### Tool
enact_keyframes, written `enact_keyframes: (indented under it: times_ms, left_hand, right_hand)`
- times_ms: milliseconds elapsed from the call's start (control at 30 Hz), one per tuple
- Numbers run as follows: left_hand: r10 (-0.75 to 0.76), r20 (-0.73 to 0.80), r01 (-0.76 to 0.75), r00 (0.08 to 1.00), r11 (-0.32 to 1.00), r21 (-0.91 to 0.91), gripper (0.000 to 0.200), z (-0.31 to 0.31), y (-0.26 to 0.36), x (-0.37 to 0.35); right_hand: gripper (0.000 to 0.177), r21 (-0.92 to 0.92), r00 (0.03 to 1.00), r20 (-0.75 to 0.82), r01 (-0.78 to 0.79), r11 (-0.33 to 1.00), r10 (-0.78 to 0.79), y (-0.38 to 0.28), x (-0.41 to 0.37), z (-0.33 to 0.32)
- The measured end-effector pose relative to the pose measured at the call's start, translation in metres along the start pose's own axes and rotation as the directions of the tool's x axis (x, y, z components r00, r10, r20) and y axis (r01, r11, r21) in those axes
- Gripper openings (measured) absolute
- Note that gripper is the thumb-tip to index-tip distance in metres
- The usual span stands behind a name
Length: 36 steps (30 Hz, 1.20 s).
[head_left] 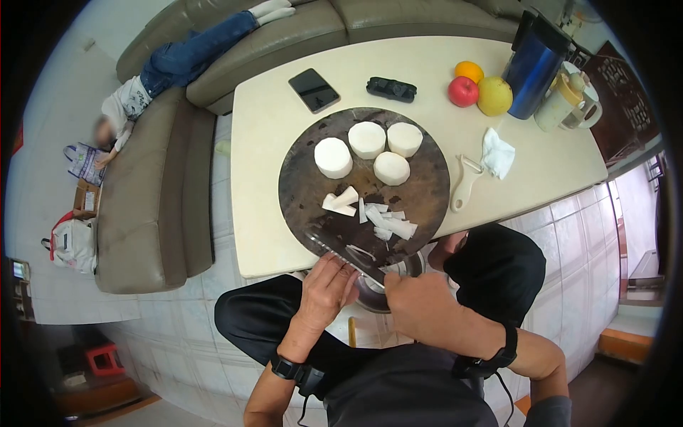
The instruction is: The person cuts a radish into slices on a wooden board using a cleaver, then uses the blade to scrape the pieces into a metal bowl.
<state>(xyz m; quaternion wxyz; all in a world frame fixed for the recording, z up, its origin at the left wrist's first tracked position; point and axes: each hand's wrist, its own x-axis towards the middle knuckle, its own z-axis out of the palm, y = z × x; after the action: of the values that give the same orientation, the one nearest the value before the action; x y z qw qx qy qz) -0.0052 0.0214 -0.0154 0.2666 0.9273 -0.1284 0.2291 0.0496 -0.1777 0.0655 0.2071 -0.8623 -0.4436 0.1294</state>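
My right hand (430, 304) is closed around the handle of a knife (356, 265). Its blade slants up and left over the near edge of a round dark cutting board (299, 196). Close against the blade, my left hand (327, 290) has its fingers bent together; whatever they hold is hidden. Several thick rounds of what looks like peeled white radish (333, 158) stand on the far half of the board. Nearer me lie two white chunks (341, 202) and a loose pile of thin white strips (388, 222). One thin strip lies beside the blade.
A metal bowl (377, 297) sits below the table edge, between my knees. On the table are a phone (314, 90), a black object (391, 89), fruit (464, 92), a blue jug (535, 67), a peeler (466, 183) and a crumpled tissue (498, 153). Someone lies on the sofa (146, 206).
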Motion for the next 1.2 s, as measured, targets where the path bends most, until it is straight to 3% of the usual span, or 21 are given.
enact_keyframes:
  times_ms: [67,133,167,200,233,267,300,333,400,433,467,500,533,567,667,800,1033,1200]
  left_hand:
    - [-0.017,-0.026,0.017,1.0,1.0,-0.018,0.023,0.0,0.003,0.002]
    - [-0.224,-0.149,0.186,0.963,0.954,-0.234,0.018,-0.001,0.008,0.005]
    - [-0.218,-0.158,0.178,0.963,0.956,-0.231,0.018,-0.002,0.008,0.005]
    - [-0.416,-0.132,0.331,0.9,0.848,-0.414,0.018,-0.003,0.009,0.004]
    - [-0.591,-0.067,0.452,0.804,0.681,-0.576,0.018,-0.003,0.009,0.002]
    - [-0.73,0.031,0.532,0.683,0.468,-0.706,0.019,-0.004,0.009,0.002]
    - [-0.737,0.074,0.484,0.671,0.361,-0.797,0.021,-0.003,0.009,0.005]
    - [-0.737,0.063,0.478,0.673,0.368,-0.798,0.021,-0.005,0.011,0.01]
    - [-0.74,0.179,0.404,0.649,0.136,-0.905,0.023,-0.008,0.019,0.02]
    - [-0.716,0.113,0.432,0.688,0.28,-0.857,0.031,-0.003,0.016,0.017]
    - [-0.714,0.105,0.425,0.692,0.286,-0.859,0.031,-0.007,0.016,0.02]
    - [-0.523,0.035,0.431,0.851,0.66,-0.615,0.033,-0.015,0.018,0.022]
    - [-0.294,0.064,0.3,0.954,0.914,-0.271,0.035,-0.019,0.019,0.023]
    - [-0.295,0.059,0.3,0.954,0.915,-0.269,0.035,-0.02,0.019,0.022]
    - [-0.005,0.175,-0.012,0.985,0.995,0.101,0.04,-0.013,0.015,0.018]
    - [0.089,0.203,-0.111,0.975,0.988,0.103,0.062,-0.012,0.011,0.012]
    - [0.156,0.146,-0.159,0.977,0.987,0.005,0.046,-0.002,0.023,0.001]
    - [0.122,0.186,-0.11,0.975,0.991,-0.071,0.036,0.012,0.033,-0.011]
  right_hand:
    - [0.017,0.031,0.999,-0.015,-0.043,0.999,0.043,0.004,-0.002,-0.004]
    - [0.013,0.062,0.996,-0.03,-0.084,0.995,0.086,0.01,-0.004,-0.01]
    - [0.012,0.109,0.991,-0.077,-0.1,0.989,0.109,0.012,-0.006,-0.014]
    - [0.012,0.159,0.984,-0.121,-0.113,0.981,0.133,0.015,-0.008,-0.017]
    - [0.012,0.154,0.984,-0.127,-0.105,0.982,0.125,0.019,-0.009,-0.019]
    - [0.012,0.289,0.98,-0.138,-0.101,0.952,0.146,0.024,-0.01,-0.019]
    - [0.014,0.419,0.976,-0.144,-0.092,0.903,0.166,0.026,-0.009,-0.02]
    - [0.014,0.416,0.977,-0.148,-0.082,0.906,0.156,0.025,-0.009,-0.025]
    - [0.015,0.792,0.928,0.267,-0.365,0.489,0.26,0.021,-0.009,-0.042]
    - [0.015,0.791,0.931,0.261,-0.358,0.496,0.256,0.023,-0.011,-0.043]
    - [0.014,0.812,0.932,0.239,-0.345,0.471,0.272,0.026,-0.016,-0.041]
    - [0.012,0.832,0.932,0.218,-0.333,0.444,0.289,0.03,-0.02,-0.041]
    - [0.012,0.832,0.934,0.215,-0.328,0.448,0.284,0.033,-0.024,-0.042]
    - [0.012,0.824,0.93,0.196,-0.328,0.461,0.312,0.037,-0.029,-0.044]
    - [0.013,0.823,0.922,0.169,-0.327,0.464,0.349,0.048,-0.045,-0.05]
    - [0.012,0.807,0.893,0.145,-0.355,0.472,0.426,0.058,-0.064,-0.06]
    - [0.011,0.75,0.916,0.017,-0.276,0.601,0.4,0.086,-0.075,-0.074]
    - [0.011,0.79,0.923,-0.063,-0.187,0.584,0.38,0.095,-0.068,-0.065]
